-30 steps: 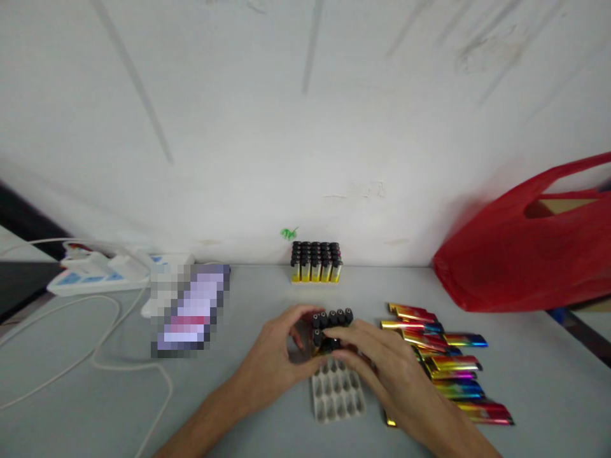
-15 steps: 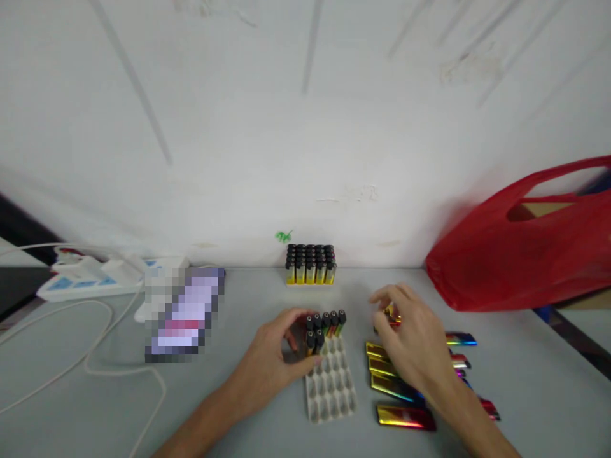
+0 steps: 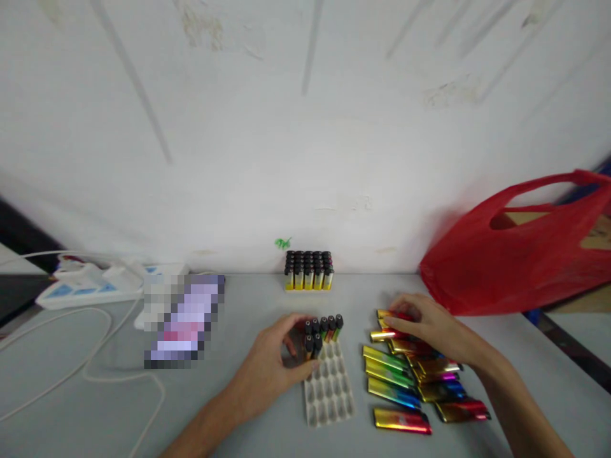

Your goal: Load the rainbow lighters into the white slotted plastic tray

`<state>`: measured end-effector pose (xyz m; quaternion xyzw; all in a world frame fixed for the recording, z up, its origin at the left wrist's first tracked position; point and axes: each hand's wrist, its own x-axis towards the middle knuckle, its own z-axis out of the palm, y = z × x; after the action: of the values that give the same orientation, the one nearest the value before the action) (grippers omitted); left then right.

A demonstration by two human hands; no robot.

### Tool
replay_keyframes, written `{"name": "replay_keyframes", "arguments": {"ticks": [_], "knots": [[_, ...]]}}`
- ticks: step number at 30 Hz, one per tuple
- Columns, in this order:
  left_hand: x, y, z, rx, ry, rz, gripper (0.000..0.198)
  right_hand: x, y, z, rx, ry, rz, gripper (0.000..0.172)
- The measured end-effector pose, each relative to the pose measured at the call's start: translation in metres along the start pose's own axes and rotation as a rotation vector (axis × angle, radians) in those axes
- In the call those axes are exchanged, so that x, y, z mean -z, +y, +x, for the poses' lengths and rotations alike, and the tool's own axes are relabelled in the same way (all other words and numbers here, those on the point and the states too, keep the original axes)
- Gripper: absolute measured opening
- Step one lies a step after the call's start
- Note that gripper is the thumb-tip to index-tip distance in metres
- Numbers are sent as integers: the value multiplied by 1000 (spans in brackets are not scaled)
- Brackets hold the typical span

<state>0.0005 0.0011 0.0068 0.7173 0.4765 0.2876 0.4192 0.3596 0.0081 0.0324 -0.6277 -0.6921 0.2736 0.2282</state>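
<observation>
Head view: on a flat grey worktop [image 3: 248, 299] that meets a scuffed white wall [image 3: 286, 146] at its back edge, a pale, rectangular tray with rows of small hollows [image 3: 330, 394] lies near the middle of the front half. Seven slim, black-topped lighters [image 3: 331, 323] stand upright in it, five along its back row and two at the left of the next. The left hand [image 3: 270, 362] curves around the tray's back left corner, thumb and fingers spread apart, the thumb tip close by the two front lighters; whether it presses on them I cannot tell. The right hand [image 3: 429, 324] is over the back of a pile of shiny, metallic lighters in gold, red, green and blue [image 3: 403, 420], right of the tray. Its fingers are bent down at the pile, but I cannot tell whether they pinch one. At the worktop's back edge stands a tight block of yellow-bodied, black-topped lighters [image 3: 309, 273]. A red bag with loop handles [image 3: 515, 261] leans at the back right corner; towards the back left corner are a white power strip [image 3: 62, 292] and a pixelated phone with a lilac screen [image 3: 191, 318]
</observation>
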Motion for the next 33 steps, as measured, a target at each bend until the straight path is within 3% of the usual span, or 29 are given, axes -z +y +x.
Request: {"name": "replay_keyframes", "arguments": {"ticks": [5,14,20,28,33], "knots": [[-1,-2,0,-1,1,2,57,8,-2,-4,-17,-104,86,40],[-2,-2,1,16,1,-5,59,1,14,8,-9,-30,69,29],[-2,-3,-1,24,8,-16,61,1,12,10,1,65,86,32],[-3,-2,0,12,15,-30,59,-11,2,16,1,295,165,45],[-2,1,-2,12,15,-17,61,-26,-21,11,6,360,520,44]]}}
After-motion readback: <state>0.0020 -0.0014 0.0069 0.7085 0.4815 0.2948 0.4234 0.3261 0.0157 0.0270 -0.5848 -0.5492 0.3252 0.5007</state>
